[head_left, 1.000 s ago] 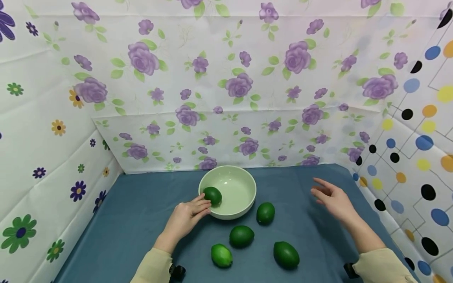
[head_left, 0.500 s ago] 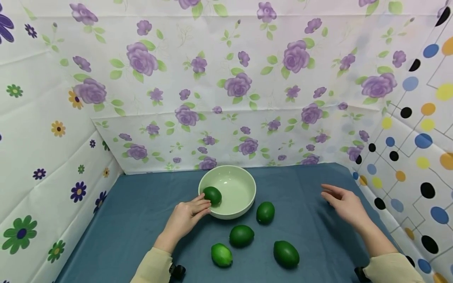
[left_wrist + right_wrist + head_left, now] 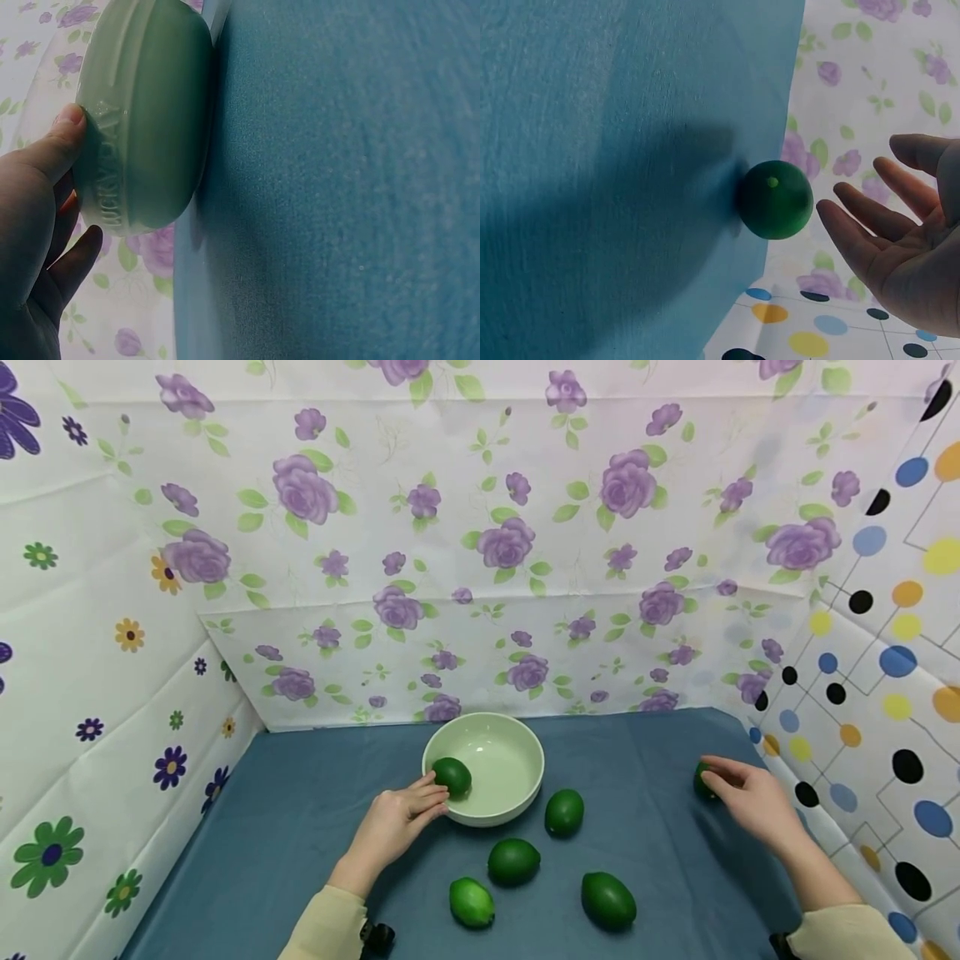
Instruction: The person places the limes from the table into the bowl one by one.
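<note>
A pale green bowl [image 3: 498, 772] stands near the back of the blue cloth with one dark green lime [image 3: 452, 775] inside against its left wall. My left hand [image 3: 405, 818] holds the bowl's left rim. In the left wrist view the thumb lies on the outside of the bowl [image 3: 150, 120], beside raised lettering. Far to the right, my right hand [image 3: 750, 797] hovers over another lime [image 3: 703, 782], which it partly covers in the head view. The right wrist view shows its fingers spread and apart from that lime [image 3: 776, 200].
Several more limes lie in front of the bowl: one near its right side [image 3: 564, 812], a middle one [image 3: 513, 862], a lighter green one [image 3: 472, 902] and a larger one [image 3: 608, 901]. Flowered sheets [image 3: 450, 568] wall the back and left; a dotted sheet [image 3: 885, 735] walls the right.
My right hand has moved to the right and slightly toward me, and the lime at the far right has come into view beside its fingers. The left hand and bowl stay put.
</note>
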`<state>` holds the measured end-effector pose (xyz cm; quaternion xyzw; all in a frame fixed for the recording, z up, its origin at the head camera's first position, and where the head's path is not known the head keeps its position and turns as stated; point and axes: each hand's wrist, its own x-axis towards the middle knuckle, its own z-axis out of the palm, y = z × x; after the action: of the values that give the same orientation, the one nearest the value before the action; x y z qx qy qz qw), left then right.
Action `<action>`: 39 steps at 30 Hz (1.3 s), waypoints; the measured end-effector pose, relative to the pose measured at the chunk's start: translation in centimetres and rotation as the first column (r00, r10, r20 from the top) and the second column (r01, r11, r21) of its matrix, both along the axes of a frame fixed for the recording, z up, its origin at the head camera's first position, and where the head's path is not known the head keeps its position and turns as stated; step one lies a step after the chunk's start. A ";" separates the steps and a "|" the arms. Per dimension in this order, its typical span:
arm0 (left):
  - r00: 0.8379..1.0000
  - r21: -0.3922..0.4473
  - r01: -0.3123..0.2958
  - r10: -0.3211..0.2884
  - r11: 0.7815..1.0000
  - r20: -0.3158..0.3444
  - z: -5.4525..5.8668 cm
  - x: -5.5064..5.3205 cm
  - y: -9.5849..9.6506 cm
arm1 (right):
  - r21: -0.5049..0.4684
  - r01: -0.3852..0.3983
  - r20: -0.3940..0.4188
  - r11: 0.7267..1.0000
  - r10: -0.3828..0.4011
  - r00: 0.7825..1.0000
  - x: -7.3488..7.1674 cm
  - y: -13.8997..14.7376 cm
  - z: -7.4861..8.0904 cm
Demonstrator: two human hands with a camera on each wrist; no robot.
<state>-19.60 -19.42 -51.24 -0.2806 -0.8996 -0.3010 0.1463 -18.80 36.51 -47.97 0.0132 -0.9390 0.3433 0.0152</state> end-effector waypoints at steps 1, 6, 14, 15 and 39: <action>1.000 -0.002 -0.003 0.003 1.000 0.010 0.1 -0.1 0.0 | 0.002 0.001 0.000 1.000 -0.001 1.000 0.0 0.0 0.1; 0.999 -0.012 -0.019 0.019 1.000 0.030 0.3 -0.2 -0.1 | 0.003 -0.005 0.008 1.000 0.005 1.000 -0.3 0.3 0.5; 1.000 -0.019 -0.006 0.006 1.000 0.024 0.2 0.1 0.0 | 0.093 0.025 0.018 0.995 -0.027 0.999 -0.7 1.5 0.0; 0.999 -0.022 -0.010 0.011 1.000 0.031 0.2 0.2 0.0 | 0.107 0.026 0.021 0.994 -0.028 0.999 -0.8 1.5 -0.2; 0.998 -0.018 -0.026 0.026 1.000 0.051 0.2 0.3 0.2 | 0.185 0.033 0.143 0.982 -0.060 0.988 -3.2 1.8 -2.1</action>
<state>-19.32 -19.22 -51.05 -0.2623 -0.9091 -0.2986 0.1246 -22.05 38.33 -50.08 -0.0329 -0.9650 0.2557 -0.0480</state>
